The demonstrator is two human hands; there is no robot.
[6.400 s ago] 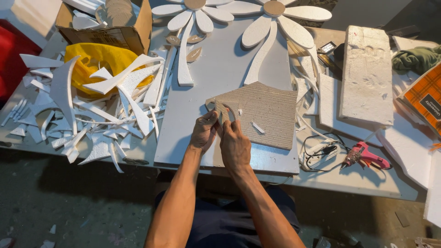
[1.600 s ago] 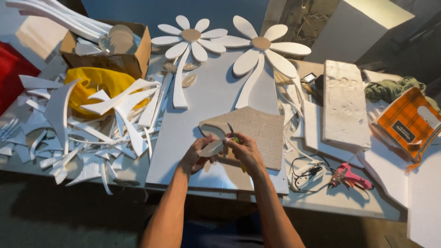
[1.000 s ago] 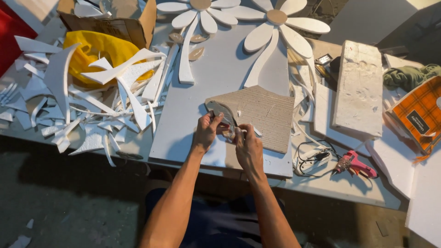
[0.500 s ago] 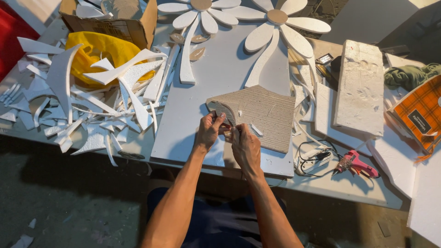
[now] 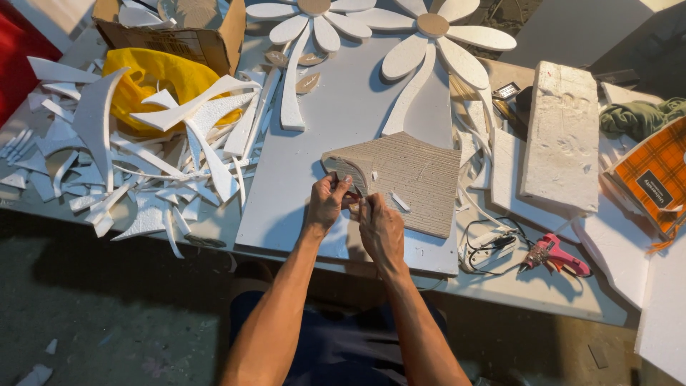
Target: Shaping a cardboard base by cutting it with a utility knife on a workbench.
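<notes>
My left hand [image 5: 325, 206] pinches a small leaf-shaped piece of brown corrugated cardboard [image 5: 349, 171] at the near-left corner of a larger cardboard sheet [image 5: 423, 180]. My right hand [image 5: 381, 230] is right beside it, fingers closed on a small red tool [image 5: 351, 198] that is mostly hidden between the two hands. The sheet lies on a white foam board [image 5: 304, 150]. Two white foam daisies [image 5: 429, 32] with brown centres lie at the board's far end.
A heap of white foam offcuts [image 5: 143, 164] covers the table's left side, with a yellow cloth [image 5: 146, 71] and an open cardboard box [image 5: 187, 39] behind. At right lie a foam block [image 5: 564, 136], a pink glue gun [image 5: 554, 254], a cable [image 5: 486, 239] and an orange plaid item [image 5: 654, 175].
About 1.6 s ago my left hand held the small piece lifted off the sheet. Both hands have since settled together at the sheet's near-left corner and hardly moved.
</notes>
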